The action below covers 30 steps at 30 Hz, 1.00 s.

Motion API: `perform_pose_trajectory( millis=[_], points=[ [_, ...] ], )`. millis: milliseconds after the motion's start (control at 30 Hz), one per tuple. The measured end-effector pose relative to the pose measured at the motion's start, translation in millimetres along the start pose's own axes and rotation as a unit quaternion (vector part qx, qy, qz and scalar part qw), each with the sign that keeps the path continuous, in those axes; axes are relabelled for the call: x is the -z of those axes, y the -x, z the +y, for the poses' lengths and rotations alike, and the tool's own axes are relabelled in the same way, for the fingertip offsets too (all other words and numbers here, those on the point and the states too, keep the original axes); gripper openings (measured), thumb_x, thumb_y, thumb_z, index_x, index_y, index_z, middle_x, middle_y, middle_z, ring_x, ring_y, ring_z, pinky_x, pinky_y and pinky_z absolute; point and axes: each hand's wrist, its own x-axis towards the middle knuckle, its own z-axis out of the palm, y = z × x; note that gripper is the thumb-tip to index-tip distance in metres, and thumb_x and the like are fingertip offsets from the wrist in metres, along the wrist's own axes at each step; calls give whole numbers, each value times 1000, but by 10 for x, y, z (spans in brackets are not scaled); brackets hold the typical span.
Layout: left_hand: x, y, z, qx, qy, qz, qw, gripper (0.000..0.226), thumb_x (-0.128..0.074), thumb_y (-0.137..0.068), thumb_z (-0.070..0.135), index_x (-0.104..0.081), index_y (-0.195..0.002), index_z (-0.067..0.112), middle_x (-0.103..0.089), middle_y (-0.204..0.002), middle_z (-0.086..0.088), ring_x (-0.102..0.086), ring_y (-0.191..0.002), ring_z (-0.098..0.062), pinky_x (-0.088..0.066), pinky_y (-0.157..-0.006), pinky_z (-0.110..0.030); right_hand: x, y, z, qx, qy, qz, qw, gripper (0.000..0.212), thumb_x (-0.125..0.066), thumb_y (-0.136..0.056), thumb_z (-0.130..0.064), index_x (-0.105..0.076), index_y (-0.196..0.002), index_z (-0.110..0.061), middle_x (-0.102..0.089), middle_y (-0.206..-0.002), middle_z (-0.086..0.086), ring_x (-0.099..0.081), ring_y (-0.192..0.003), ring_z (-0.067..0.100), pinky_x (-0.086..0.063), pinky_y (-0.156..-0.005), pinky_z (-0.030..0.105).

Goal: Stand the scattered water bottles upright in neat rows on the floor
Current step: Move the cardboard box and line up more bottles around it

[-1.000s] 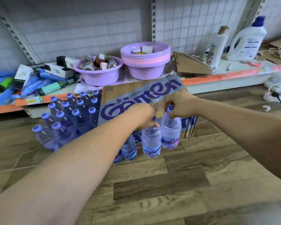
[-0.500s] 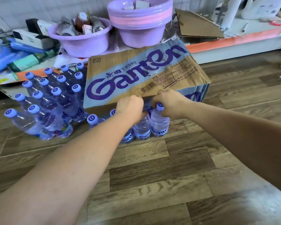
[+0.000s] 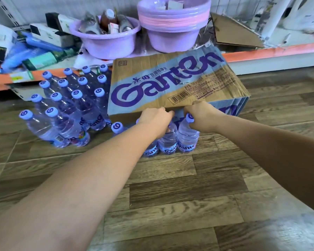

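A person reaches both bare arms out over a wooden floor [image 3: 170,205]. The left hand [image 3: 155,120] is curled over the top of a water bottle [image 3: 168,142], with the fingers wrapped down around its neck, so the cap is hidden. The right hand [image 3: 201,115] is closed around the neck of a second bottle [image 3: 188,140], and that bottle's purple cap [image 3: 189,118] peeks out beside the thumb. Both bottles stand upright on the floor, touching each other side by side. A third bottle [image 3: 150,151] stands just to the left of them, mostly hidden behind the left arm, so it is hard to tell if it leans. One more cap [image 3: 117,127] shows a little further left. Right behind the hands sits a flattened cardboard box [image 3: 170,84] with big purple letters on it, and the knuckles are just at its front edge. To the left of the box stands a big group of bottles [image 3: 69,104] in rows, all with purple caps, looking tilted in the wide view. Behind everything runs a low shelf [image 3: 272,51] with an orange edge. On it sit a purple basin [image 3: 107,40] full of small things and a stack of purple basins [image 3: 174,24].
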Motion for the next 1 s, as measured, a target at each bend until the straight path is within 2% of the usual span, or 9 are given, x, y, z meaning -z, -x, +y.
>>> perform_pose_trajectory(
  millis=[100, 233, 367, 433, 567, 667, 767, 867, 1000],
  points=[
    [9, -17, 68, 28, 16, -6, 999, 32, -57, -90, 25, -47, -118, 12, -55, -114, -14, -60, -101, -36, -39, -65, -34, -45, -11, 25, -5, -31, 13, 999, 32, -56, -86, -9, -57, -118, -10, -43, -101, 8, -54, -101, 33, -44, -74, 32],
    [35, -21, 78, 27, 41, -14, 999, 28, -58, -89, 26, -50, -113, 16, -57, -114, -12, -57, -107, -34, -39, -69, -33, -98, 12, 75, -7, -50, 24, 998, 39, -58, -88, -13, -53, -127, -13, -49, -119, 14, -54, -105, 34, -47, -85, 37],
    [109, 74, -73, 0, 48, 0, 999, 43, -57, -90, 38, -45, -126, 17, -55, -120, -10, -48, -118, -29, -42, -77, -37, -18, 12, 30, 3, 32, 14, 999, 48, -57, -88, -31, -47, -134, -21, -52, -120, 7, -55, -109, 29, -46, -76, 34],
    [160, 191, -207, -21, 58, 47, 997, 47, -51, -93, 41, -43, -131, 16, -51, -124, -9, -44, -122, -27, -44, -85, -39, 53, 2, -86, 8, 90, 53, 994, 49, -53, -88, -42, -47, -133, -22, -53, -120, 7, -53, -114, 29, -46, -75, 34],
    [92, 517, -708, -49, 26, 116, 992, 47, -45, -95, 41, -43, -132, 13, -48, -126, -9, -46, -120, -27, -44, -90, -40, 182, -94, -537, 63, 75, 146, 984, 35, -49, -92, -36, -58, -118, -14, -55, -116, 9, -52, -116, 30, -49, -83, 39],
    [-74, 816, -1246, 7, 1, 96, 995, 51, -45, -94, 44, -40, -136, 16, -46, -131, -8, -45, -123, -27, -40, -96, -39, 214, -273, -984, 106, 63, 121, 985, 37, -49, -93, -35, -54, -122, -14, -52, -121, 10, -49, -119, 30, -47, -88, 40],
    [-257, 1141, -1761, 113, 28, 82, 990, 52, -43, -94, 44, -37, -138, 17, -46, -131, -9, -43, -125, -29, -39, -99, -42, 174, -492, -1487, 137, 48, 97, 985, 40, -49, -94, -34, -50, -128, -14, -48, -127, 10, -46, -123, 30, -47, -93, 42],
    [-508, 1432, -2186, 213, 89, 81, 970, 53, -45, -94, 41, -36, -140, 15, -45, -133, -12, -41, -127, -32, -39, -99, -44, 67, -702, -1983, 175, 69, 79, 979, 40, -47, -94, -31, -45, -131, -13, -46, -127, 11, -49, -119, 32, -48, -86, 41],
    [-862, 1686, -2591, 283, 127, 59, 949, 53, -51, -92, 37, -36, -139, 16, -43, -135, -12, -39, -128, -34, -39, -99, -47, -75, -984, -2583, 213, 102, 45, 971, 46, -48, -95, -30, -38, -136, -13, -43, -132, 12, -47, -122, 33, -46, -84, 40]
  ],
)
